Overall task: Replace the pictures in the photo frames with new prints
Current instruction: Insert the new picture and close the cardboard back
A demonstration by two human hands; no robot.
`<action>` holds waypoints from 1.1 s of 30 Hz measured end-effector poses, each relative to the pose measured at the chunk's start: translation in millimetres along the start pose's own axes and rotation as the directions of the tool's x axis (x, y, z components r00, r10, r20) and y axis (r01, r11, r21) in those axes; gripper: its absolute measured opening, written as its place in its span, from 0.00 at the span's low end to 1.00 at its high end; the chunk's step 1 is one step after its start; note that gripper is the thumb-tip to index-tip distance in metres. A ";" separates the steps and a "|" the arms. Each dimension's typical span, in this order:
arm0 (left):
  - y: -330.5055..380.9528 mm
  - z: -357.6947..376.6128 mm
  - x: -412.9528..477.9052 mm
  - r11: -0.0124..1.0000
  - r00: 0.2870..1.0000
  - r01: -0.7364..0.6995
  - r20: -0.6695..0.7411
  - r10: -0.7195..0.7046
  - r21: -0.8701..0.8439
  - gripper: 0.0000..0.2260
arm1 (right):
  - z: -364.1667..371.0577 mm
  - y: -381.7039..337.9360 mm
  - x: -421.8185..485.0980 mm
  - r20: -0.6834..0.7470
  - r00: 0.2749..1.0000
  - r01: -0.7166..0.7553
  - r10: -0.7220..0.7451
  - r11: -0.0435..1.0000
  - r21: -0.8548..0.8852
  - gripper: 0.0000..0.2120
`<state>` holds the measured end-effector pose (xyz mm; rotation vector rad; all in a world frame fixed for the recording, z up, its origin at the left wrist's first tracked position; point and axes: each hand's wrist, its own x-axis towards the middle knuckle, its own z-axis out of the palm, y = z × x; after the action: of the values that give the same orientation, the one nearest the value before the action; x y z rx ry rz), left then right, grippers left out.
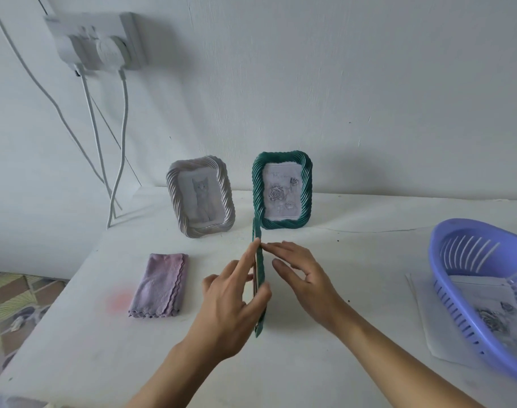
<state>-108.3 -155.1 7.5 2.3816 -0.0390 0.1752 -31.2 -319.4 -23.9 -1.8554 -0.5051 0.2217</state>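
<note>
A green rope-edged photo frame (259, 262) stands on edge at the middle of the white table, seen side-on. My left hand (233, 301) holds it, thumb curled round its near edge and fingers lying along its back. My right hand (301, 278) is beside the frame on the right, fingers straight, fingertips touching its top. Against the wall stand a white rope-edged frame (200, 197) with a cat picture and a second green frame (282, 191) with a rose print.
A folded lilac cloth (160, 285) lies left of my hands. A purple plastic basket (484, 290) sits at the right edge over loose prints (445, 328). A wall socket (101, 44) with white cables hangs at upper left. The table's left edge drops to a patterned floor.
</note>
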 end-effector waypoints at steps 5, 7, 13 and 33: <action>-10.7 -5.1 -7.7 0.963 0.991 0.073 -0.089 -0.099 -0.259 0.24 | 5.0 10.2 11.4 0.020 0.998 -0.047 0.052 0.976 -0.211 0.20; -15.6 -2.7 -9.1 0.960 0.977 0.112 -0.150 -0.154 -0.258 0.22 | 3.0 21.1 11.0 0.012 0.992 -0.115 0.124 0.947 -0.300 0.21; -45.2 19.9 -4.5 0.883 0.942 0.235 -0.127 -0.309 -0.406 0.19 | 2.1 44.5 -4.0 -0.007 0.983 -0.167 0.186 0.868 -0.467 0.22; -87.6 42.7 -15.3 0.897 0.999 0.039 -0.002 -0.042 0.441 0.22 | -28.5 65.5 -18.7 0.221 0.955 0.034 0.198 0.668 -0.744 0.65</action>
<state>-111.7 -120.8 -84.9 2.8357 0.0536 0.1685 -21.4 -369.5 -77.3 -2.6849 -0.7935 0.3912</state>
